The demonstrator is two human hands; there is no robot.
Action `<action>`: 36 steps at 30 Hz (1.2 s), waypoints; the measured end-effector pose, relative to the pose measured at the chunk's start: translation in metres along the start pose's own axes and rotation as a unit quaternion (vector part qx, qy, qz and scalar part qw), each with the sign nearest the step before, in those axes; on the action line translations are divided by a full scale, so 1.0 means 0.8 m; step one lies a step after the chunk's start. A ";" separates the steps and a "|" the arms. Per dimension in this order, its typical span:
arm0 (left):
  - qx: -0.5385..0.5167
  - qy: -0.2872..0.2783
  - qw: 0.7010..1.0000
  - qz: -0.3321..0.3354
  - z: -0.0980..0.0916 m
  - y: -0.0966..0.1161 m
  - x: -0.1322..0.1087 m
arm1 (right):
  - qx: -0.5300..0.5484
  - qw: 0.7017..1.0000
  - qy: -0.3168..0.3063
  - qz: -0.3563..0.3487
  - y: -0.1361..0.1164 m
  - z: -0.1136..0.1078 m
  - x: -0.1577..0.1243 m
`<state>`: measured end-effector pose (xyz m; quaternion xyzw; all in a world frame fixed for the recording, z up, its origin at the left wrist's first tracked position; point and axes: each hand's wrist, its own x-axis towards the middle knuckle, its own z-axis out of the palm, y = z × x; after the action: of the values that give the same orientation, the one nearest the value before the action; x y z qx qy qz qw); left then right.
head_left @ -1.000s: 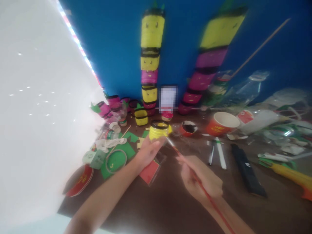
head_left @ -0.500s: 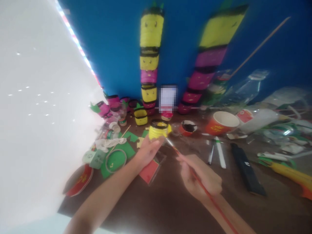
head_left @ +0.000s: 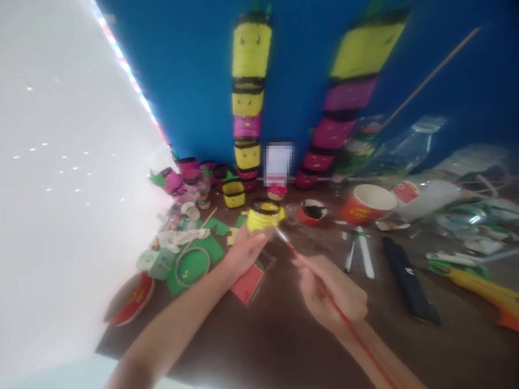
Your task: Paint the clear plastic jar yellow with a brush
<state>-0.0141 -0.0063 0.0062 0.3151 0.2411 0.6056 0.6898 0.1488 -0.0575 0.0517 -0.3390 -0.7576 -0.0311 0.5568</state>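
A small yellow cup (head_left: pixel 263 219) with a black rim stands upright near the middle of the head view, with my left hand (head_left: pixel 248 247) closed around its lower near side. Pinched between thumb and fingers, a long red-handled paintbrush (head_left: pixel 336 309) runs through my right hand (head_left: pixel 332 294). Its bristle end points up and left, close to the cup's lower right side; whether it touches is too blurred to tell. Just right of the cup sits a red paper cup (head_left: pixel 311 212) with dark stuff inside. Under my left wrist lies a red sheet (head_left: pixel 248 283) in clear plastic.
Stacked yellow and pink cups (head_left: pixel 247 108) rise against the blue wall. Green sheets (head_left: pixel 194 265) with a ring lie at left. To the right are a large red paper cup (head_left: pixel 371 204), pens (head_left: pixel 365 253), a black case (head_left: pixel 409 281), a yellow-handled tool (head_left: pixel 482 285) and plastic bottles (head_left: pixel 413 143).
Almost nothing differs. Both hands, the yellow cup and the paintbrush keep nearly the same places; the whole view has shifted very slightly.
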 end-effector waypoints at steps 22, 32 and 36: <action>-0.001 -0.006 1.000 -0.001 -0.006 -0.004 0.000 | 0.006 1.000 -0.009 -0.006 0.000 -0.001 -0.002; -0.005 -0.004 1.000 -0.004 -0.006 -0.005 0.001 | 0.001 1.000 -0.020 -0.003 0.000 -0.001 -0.002; -0.012 -0.007 1.000 0.001 -0.004 -0.004 0.000 | 0.001 1.000 -0.019 -0.007 -0.001 -0.002 -0.002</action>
<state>-0.0141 -0.0060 0.0016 0.3115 0.2287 0.6065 0.6949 0.1495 -0.0596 0.0511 -0.3336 -0.7707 -0.0283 0.5422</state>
